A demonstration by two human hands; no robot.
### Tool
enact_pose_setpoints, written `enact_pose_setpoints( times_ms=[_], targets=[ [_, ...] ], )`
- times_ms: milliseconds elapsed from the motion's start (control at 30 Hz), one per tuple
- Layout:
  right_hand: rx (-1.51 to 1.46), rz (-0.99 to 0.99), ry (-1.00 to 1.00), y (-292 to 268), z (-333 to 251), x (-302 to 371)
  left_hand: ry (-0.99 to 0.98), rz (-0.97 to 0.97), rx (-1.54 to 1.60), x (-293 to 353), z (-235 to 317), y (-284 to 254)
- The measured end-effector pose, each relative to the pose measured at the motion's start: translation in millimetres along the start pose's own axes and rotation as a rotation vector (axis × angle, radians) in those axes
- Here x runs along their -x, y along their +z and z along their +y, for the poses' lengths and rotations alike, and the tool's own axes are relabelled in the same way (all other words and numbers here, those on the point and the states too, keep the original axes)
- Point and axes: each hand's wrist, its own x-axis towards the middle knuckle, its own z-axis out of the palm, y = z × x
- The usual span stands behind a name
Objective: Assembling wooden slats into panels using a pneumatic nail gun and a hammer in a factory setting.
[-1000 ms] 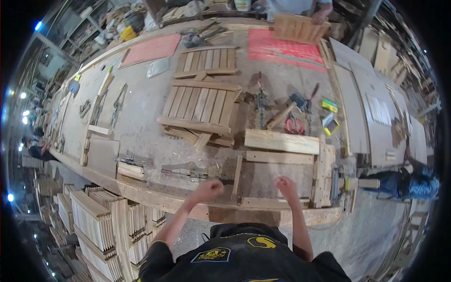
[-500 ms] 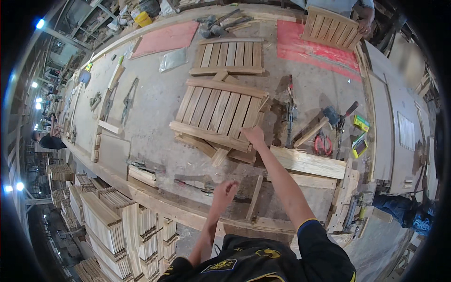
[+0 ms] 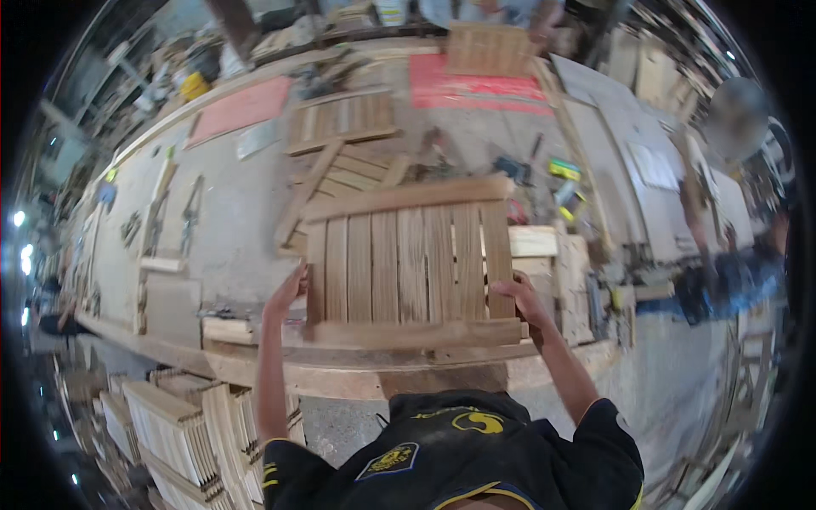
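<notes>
A slatted wooden panel (image 3: 384, 263) is held up in front of me, level with the near edge of the workbench. My left hand (image 3: 293, 287) is closed on the panel's left side. Along its right side, my right hand (image 3: 520, 297) grips it with the thumb over the slatted face. Just behind lies another slatted panel (image 3: 357, 170), turned at an angle and partly hidden by the held one. Farther back, a third slatted panel (image 3: 340, 119) rests on the bench.
Across the bench a person holds a slatted panel (image 3: 489, 51) by a red sheet (image 3: 476, 93). Small yellow-green boxes (image 3: 564, 168) and a hammer (image 3: 514, 168) lie to the right. Stacked slatted wood (image 3: 170, 421) stands at lower left. Another person stands at right.
The top slatted panel has been lifted off the one beneath, brought toward me and squared up. My left hand has gone from free to gripping its left side. The view has shifted.
</notes>
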Motion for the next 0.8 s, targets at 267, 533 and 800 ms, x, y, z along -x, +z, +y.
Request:
enact_pose_setpoints(
  times_ms=[267, 533, 800],
  targets=[
    [1.295, -0.103, 0.334, -159.7, 85.9, 27.0, 0.238, -0.014, 0.094, -8.5, -41.6, 194.5],
    [1.253, 0.393, -0.159, -140.3, 174.1, 57.7, 0.250, 0.117, -0.863, -49.1, -51.0, 314.3],
    [1.059, 0.153, -0.491, -144.9, 200.7, 81.5, 0.132, 0.411, -0.922, -19.5, -98.3, 369.3]
  ],
)
